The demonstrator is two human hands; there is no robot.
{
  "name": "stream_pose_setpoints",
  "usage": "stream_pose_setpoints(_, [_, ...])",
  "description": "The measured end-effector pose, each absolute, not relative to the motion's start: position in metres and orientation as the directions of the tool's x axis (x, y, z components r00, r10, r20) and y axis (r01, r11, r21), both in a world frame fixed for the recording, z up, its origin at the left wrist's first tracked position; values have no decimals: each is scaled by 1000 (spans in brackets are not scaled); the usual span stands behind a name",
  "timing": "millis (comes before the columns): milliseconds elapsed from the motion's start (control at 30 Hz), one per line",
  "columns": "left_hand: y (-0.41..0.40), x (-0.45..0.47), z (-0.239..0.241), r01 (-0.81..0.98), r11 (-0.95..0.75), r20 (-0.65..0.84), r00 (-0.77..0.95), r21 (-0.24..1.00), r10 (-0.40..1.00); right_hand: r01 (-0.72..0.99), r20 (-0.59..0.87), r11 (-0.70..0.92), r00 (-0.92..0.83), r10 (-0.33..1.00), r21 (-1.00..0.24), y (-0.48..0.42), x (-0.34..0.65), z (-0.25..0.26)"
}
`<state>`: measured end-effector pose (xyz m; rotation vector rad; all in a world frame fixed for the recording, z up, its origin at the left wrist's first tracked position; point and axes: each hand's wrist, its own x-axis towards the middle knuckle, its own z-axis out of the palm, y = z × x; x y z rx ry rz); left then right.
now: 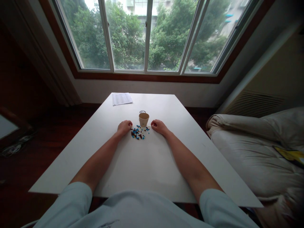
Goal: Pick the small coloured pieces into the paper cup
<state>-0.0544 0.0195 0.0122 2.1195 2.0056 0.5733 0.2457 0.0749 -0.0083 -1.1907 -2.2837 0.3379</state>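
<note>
A tan paper cup [143, 120] stands upright on the white table, between my two hands. Just in front of it lies a loose pile of small blue, dark brown and pale pieces [137, 133], too small to tell their kind. My left hand [124, 127] rests at the pile's left edge with its fingers curled in. On the other side, my right hand [160, 126] lies right of the cup, fingers also curled, beside a few scattered pieces. Whatever either hand holds, if anything, is hidden. Neither hand touches the cup.
Printed sheets of paper [122, 98] lie at the table's [147, 171] far left corner. A small dark wiry thing [142, 111] sits behind the cup. To the right stands a pale padded sofa [237, 155]. A window is beyond the table; cables [14, 148] lie on the floor at left.
</note>
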Motion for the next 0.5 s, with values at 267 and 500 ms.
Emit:
stream_pose_setpoints(267, [19,-54,11,926,-88,168,27,368,985,732,361,523,-390,847,-437,76,239,-15])
stream_pose_setpoints(500, [18,-52,11,929,-79,160,21,362,987,767,387,488,-336,859,-417,75,237,-15])
